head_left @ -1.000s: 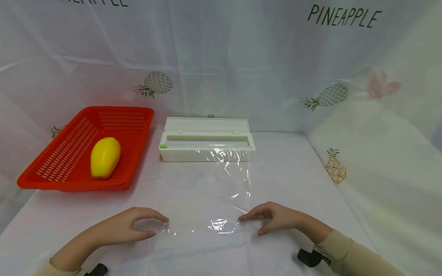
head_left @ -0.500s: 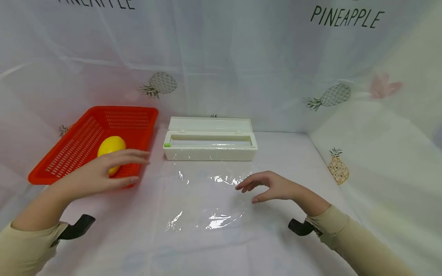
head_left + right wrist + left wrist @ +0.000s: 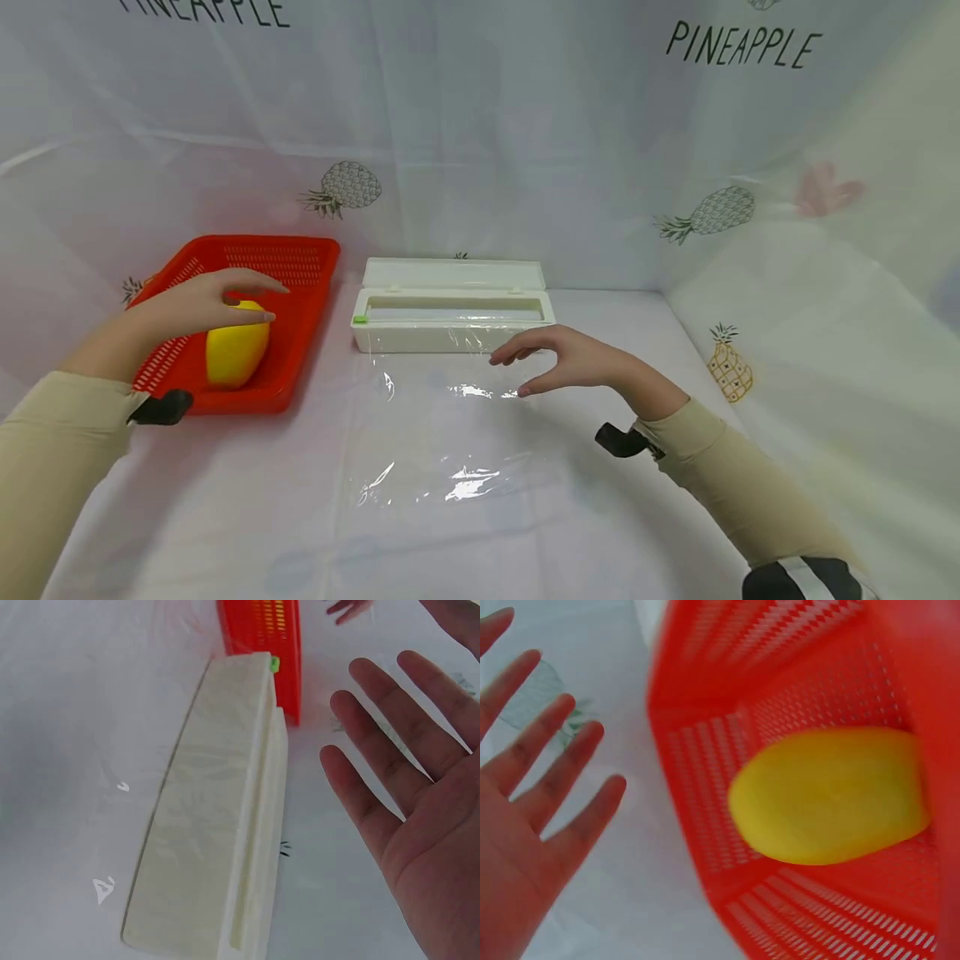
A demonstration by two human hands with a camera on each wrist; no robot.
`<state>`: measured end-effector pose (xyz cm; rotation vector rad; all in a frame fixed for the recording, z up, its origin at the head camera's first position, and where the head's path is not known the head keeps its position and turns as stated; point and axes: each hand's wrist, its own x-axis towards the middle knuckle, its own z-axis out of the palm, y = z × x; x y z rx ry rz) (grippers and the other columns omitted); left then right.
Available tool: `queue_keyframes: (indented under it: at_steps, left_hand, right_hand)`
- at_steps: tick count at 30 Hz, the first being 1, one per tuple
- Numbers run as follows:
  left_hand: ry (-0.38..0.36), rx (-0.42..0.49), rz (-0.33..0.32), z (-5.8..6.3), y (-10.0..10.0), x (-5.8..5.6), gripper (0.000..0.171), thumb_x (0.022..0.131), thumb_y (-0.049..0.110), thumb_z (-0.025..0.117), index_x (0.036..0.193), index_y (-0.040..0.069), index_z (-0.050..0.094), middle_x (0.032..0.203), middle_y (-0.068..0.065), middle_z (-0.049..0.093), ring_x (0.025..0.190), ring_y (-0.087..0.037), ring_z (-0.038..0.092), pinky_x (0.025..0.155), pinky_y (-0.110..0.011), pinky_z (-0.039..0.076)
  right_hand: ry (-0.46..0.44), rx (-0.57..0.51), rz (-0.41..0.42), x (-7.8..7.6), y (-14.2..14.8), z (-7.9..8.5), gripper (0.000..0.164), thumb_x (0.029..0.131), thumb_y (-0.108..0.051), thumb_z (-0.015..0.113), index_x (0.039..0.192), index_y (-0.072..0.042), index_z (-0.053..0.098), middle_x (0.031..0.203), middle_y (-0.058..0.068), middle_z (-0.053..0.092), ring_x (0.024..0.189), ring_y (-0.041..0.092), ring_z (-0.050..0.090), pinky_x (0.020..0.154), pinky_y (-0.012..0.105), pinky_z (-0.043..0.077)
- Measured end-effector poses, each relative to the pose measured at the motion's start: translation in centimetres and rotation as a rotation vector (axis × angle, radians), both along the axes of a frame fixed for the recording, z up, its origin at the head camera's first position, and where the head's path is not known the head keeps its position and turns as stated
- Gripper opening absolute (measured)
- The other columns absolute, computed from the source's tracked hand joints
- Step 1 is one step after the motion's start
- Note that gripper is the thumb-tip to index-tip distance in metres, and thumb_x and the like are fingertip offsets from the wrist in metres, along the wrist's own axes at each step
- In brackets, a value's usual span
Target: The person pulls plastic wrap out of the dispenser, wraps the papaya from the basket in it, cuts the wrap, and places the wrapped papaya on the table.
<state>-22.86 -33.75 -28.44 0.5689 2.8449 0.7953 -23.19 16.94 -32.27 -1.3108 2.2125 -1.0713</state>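
My left hand (image 3: 206, 307) is over the red plastic basket (image 3: 306, 325), fingers spread and holding nothing. Just under its thumb lies a smooth, oblong yellow fruit (image 3: 236, 357), mango-like, partly covered by the hand in the head view. The left wrist view shows the whole fruit (image 3: 829, 796) inside the basket's slotted walls. My right hand (image 3: 573, 364) hovers, fingers relaxed and holding nothing, above the sheet of clear cling film (image 3: 420, 433). The film runs forward from a white cling film dispenser (image 3: 442, 338), whose lid stands open. In the right wrist view the fingers (image 3: 367, 802) are beside the dispenser.
A green slider (image 3: 360, 320) sits at the dispenser's left end. White cloth with pineapple prints forms the back wall (image 3: 510, 167) and right side, and white cloth covers the table (image 3: 615, 525). The basket stands left of the dispenser.
My left hand has left the film's near left corner and moved up-left over the basket. My right hand has let go of the near right corner and risen toward the dispenser. The film now lies flat.
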Motion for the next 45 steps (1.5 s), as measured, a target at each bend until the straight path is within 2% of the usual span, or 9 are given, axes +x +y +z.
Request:
queue_keyframes:
  at_steps: [6, 12, 16, 19, 25, 32, 35, 40, 45]
  left_hand:
    - [-0.076, -0.058, 0.048, -1.1, -2.0, -3.4, 0.06, 0.089, 0.036, 0.071, 0.139, 0.01, 0.051, 0.145, -0.022, 0.039, 0.129, -0.044, 0.033, 0.095, -0.068, 0.036]
    - [-0.157, -0.162, 0.03, -2.2, -3.4, -5.1, 0.074, 0.084, 0.03, 0.077, 0.142, 0.0, 0.043, 0.143, -0.034, 0.033, 0.126, -0.054, 0.028, 0.092, -0.073, 0.034]
    - [-0.203, -0.209, 0.017, -3.1, -4.5, -5.8, 0.081, 0.079, 0.031, 0.081, 0.142, -0.002, 0.041, 0.141, -0.038, 0.033, 0.125, -0.058, 0.026, 0.092, -0.075, 0.032]
    - [-0.246, -0.239, 0.022, -3.8, -5.2, -6.1, 0.086, 0.076, 0.035, 0.083, 0.142, -0.001, 0.041, 0.139, -0.039, 0.032, 0.123, -0.059, 0.025, 0.091, -0.076, 0.031]
    - [-0.332, -0.265, 0.023, -4.4, -5.0, -6.5, 0.092, 0.072, 0.038, 0.084, 0.144, 0.002, 0.039, 0.137, -0.041, 0.029, 0.12, -0.061, 0.023, 0.088, -0.076, 0.034]
    - [-0.546, -0.193, 0.077, -4.8, -4.6, -6.7, 0.101, 0.075, 0.031, 0.083, 0.151, 0.004, 0.023, 0.14, -0.042, 0.012, 0.12, -0.064, 0.012, 0.085, -0.072, 0.041]
    - [-0.592, -0.169, 0.081, -4.8, -4.4, -6.7, 0.103, 0.074, 0.029, 0.083, 0.152, 0.005, 0.021, 0.14, -0.041, 0.011, 0.12, -0.063, 0.011, 0.085, -0.069, 0.044]
    - [-0.568, -0.14, 0.052, -4.4, -4.3, -6.9, 0.099, 0.073, 0.026, 0.084, 0.15, 0.003, 0.025, 0.138, -0.039, 0.015, 0.118, -0.062, 0.017, 0.082, -0.062, 0.05]
    - [-0.403, -0.142, 0.001, -3.2, -4.0, -7.5, 0.094, 0.073, 0.027, 0.085, 0.147, 0.005, 0.032, 0.132, -0.033, 0.031, 0.113, -0.056, 0.032, 0.076, -0.052, 0.055]
  right_hand:
    - [-0.011, -0.031, 0.008, -0.7, -1.9, -0.5, 0.046, 0.083, -0.015, 0.079, 0.127, -0.013, 0.064, 0.124, -0.004, 0.064, 0.114, 0.015, 0.058, 0.102, 0.039, 0.042]
    - [-0.029, -0.024, 0.014, -1.2, -3.3, -1.3, 0.045, 0.083, -0.019, 0.079, 0.126, -0.015, 0.065, 0.123, -0.003, 0.064, 0.112, 0.011, 0.059, 0.102, 0.034, 0.042]
    - [-0.047, -0.032, 0.022, -1.5, -4.0, -1.9, 0.046, 0.082, -0.017, 0.079, 0.126, -0.014, 0.065, 0.123, 0.001, 0.065, 0.111, 0.012, 0.059, 0.101, 0.038, 0.043]
    - [-0.056, -0.048, 0.028, -1.7, -4.4, -2.4, 0.046, 0.082, -0.016, 0.079, 0.126, -0.015, 0.065, 0.123, -0.003, 0.065, 0.111, 0.013, 0.059, 0.1, 0.04, 0.044]
    - [-0.092, -0.086, 0.025, -2.2, -4.7, -4.0, 0.044, 0.082, -0.01, 0.078, 0.125, -0.01, 0.065, 0.122, -0.001, 0.065, 0.111, 0.014, 0.06, 0.1, 0.043, 0.045]
    - [-0.139, -0.167, 0.006, -2.5, -5.6, -5.6, 0.045, 0.081, -0.007, 0.078, 0.124, -0.006, 0.064, 0.121, 0.005, 0.066, 0.109, 0.018, 0.063, 0.098, 0.05, 0.045]
    - [-0.168, -0.197, -0.011, -2.4, -5.9, -6.1, 0.045, 0.081, -0.002, 0.077, 0.124, -0.005, 0.064, 0.121, 0.007, 0.066, 0.107, 0.02, 0.064, 0.099, 0.052, 0.044]
    - [-0.152, -0.206, -0.036, -2.2, -6.3, -6.3, 0.045, 0.081, -0.004, 0.078, 0.124, -0.006, 0.065, 0.12, 0.006, 0.066, 0.108, 0.018, 0.063, 0.099, 0.045, 0.045]
    - [-0.073, -0.22, -0.096, -1.7, -6.4, -5.9, 0.044, 0.081, -0.012, 0.079, 0.122, -0.011, 0.067, 0.119, -0.002, 0.067, 0.111, 0.019, 0.061, 0.098, 0.038, 0.046]
